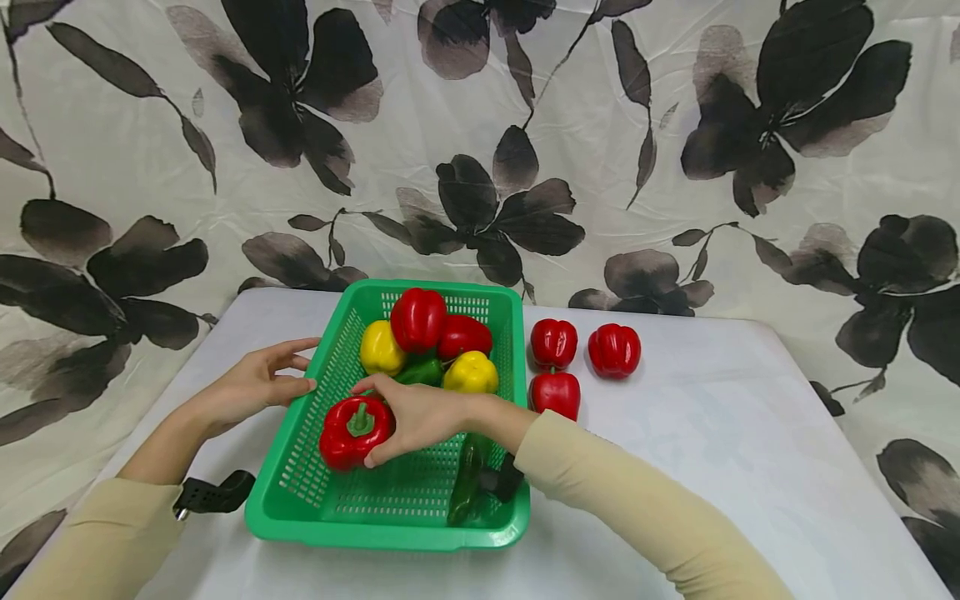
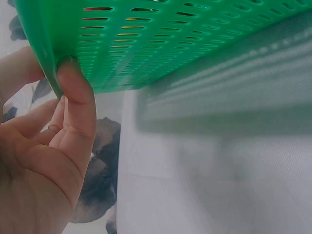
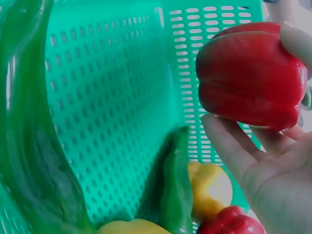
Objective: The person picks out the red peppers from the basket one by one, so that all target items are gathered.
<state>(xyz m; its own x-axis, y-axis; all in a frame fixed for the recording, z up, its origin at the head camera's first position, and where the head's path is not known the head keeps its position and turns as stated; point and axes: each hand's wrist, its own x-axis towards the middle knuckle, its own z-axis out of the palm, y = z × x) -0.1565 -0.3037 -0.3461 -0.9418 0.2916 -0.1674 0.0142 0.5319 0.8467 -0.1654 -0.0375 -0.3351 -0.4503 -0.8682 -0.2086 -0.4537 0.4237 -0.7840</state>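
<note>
Head view: gripping a red pepper (image 1: 348,446) over the green basket (image 1: 375,535) with the right hand (image 1: 423,412); clasping the basket rim with the left hand (image 1: 258,383), probably for steadiness. Left wrist: pinching that rim, with contents (image 2: 97,9) barely glimpsed through slots. Right wrist: clamped round the pepper, with thumb (image 3: 299,45) cut off; unclear how deep in.

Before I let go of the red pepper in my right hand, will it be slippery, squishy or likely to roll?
Probably slippery: the red pepper looks glossy. It seems fairly firm, since no dent shows where your right hand grips it. Set down in the green basket, it might roll or rock, being rounded.
</note>
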